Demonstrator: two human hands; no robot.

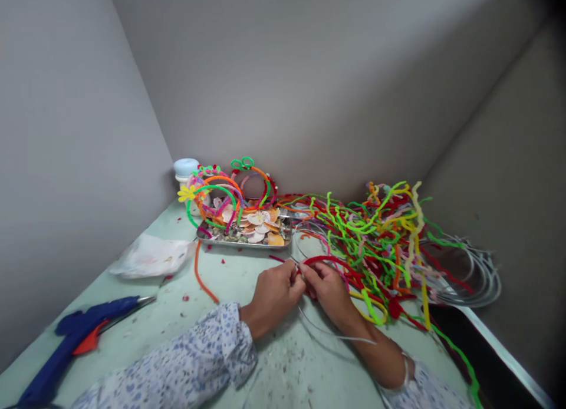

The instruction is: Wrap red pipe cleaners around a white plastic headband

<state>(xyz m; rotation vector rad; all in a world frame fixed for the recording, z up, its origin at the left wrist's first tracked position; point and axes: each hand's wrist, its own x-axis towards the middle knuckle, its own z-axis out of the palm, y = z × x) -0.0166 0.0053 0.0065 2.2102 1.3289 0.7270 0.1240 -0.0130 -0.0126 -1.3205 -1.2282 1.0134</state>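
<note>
Close together over the table (283, 362), my left hand (275, 291) and my right hand (331, 291) are both closed, fingertips almost meeting. Between them they pinch a fuzzy red pipe cleaner (325, 259), which arches up and off to the right behind my right hand. A thin pale wire (327, 333) also runs from the fingers and trails below toward my right wrist; the exact point where wire and pipe cleaner meet is hidden by the fingers. Just right of my right hand lies a tangled heap of colourful pipe cleaners (367, 235).
A metal tray (243, 244) of shells stands behind my hands, with pipe-cleaner hoops (234, 188) on it. Left are a blue glue gun (88, 317), a plastic bag (154, 256) and an orange pipe cleaner (201, 276). Coiled wire (490, 279) lies right. Walls enclose the table.
</note>
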